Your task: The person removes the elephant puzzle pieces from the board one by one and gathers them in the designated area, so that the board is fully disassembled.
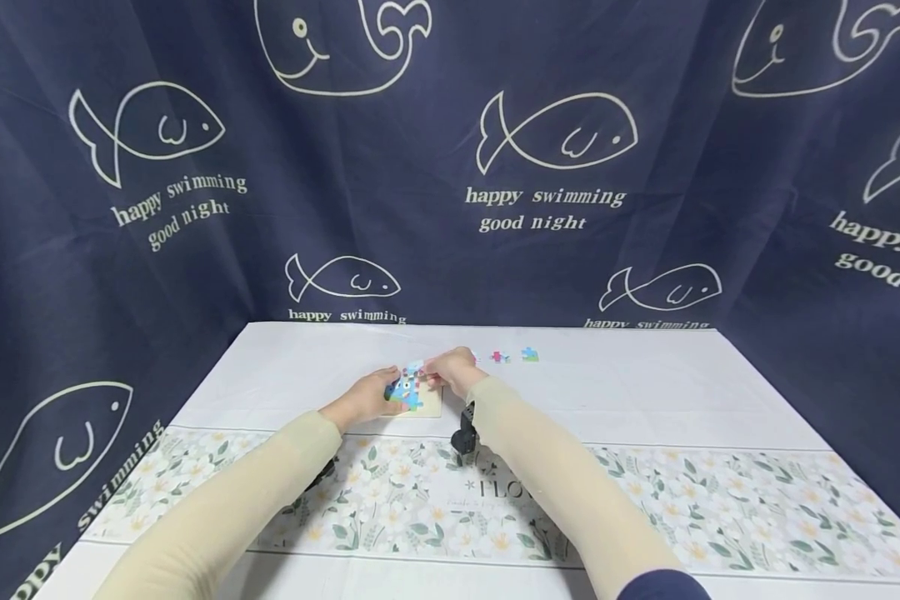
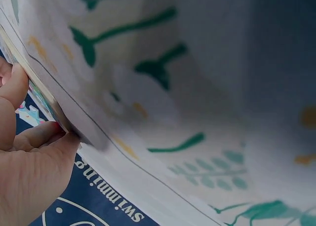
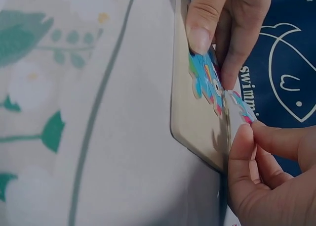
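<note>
A pale wooden puzzle board lies on the white tabletop, with joined blue and green jigsaw pieces on its left part. My left hand holds the board at its left side; in the right wrist view its thumb presses on the joined pieces. Between thumb and index finger, my right hand pinches a light blue and pink jigsaw piece at the board's far edge. That piece stands tilted beside the joined ones. In the left wrist view, the board is seen edge-on, its top mostly hidden.
Loose jigsaw pieces, including a red one and a blue-green one, lie in a row right of my right hand. A floral table runner crosses the front of the table. A dark blue curtain with fish drawings hangs behind.
</note>
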A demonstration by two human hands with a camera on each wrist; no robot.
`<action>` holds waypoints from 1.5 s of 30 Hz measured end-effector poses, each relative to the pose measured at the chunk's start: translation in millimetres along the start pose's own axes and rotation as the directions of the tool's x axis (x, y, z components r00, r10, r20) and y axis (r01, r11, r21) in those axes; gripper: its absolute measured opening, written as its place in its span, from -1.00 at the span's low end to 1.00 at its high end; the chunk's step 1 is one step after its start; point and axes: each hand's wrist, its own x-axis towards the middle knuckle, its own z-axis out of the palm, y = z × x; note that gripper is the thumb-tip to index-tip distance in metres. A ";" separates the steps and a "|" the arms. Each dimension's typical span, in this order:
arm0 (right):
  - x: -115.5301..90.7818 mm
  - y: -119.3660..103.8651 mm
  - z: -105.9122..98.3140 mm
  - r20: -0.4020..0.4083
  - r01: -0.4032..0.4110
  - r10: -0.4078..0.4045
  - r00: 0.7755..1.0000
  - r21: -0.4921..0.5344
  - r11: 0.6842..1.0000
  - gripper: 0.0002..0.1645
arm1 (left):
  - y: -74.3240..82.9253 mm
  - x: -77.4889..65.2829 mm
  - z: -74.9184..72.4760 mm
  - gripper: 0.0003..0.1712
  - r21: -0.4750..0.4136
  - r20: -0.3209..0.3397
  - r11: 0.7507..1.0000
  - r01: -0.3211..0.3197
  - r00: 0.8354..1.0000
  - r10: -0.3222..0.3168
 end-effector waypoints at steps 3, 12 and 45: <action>-0.9 -2.7 -3.8 0.004 0.000 0.000 1.000 0.007 1.000 -0.75 | 1.3 0.8 -0.5 -0.09 0.002 0.002 1.000 0.004 1.000 -0.004; -0.9 -4.7 -14.8 0.060 0.016 -0.020 0.998 0.070 0.997 -0.73 | 3.9 2.4 -0.4 -0.09 0.015 0.003 1.000 -0.002 1.000 0.002; 9.2 6.9 -60.2 0.124 0.064 -0.073 0.990 0.071 0.995 -0.68 | 1.5 -1.6 1.7 -0.11 0.006 -0.011 1.000 0.018 1.000 -0.017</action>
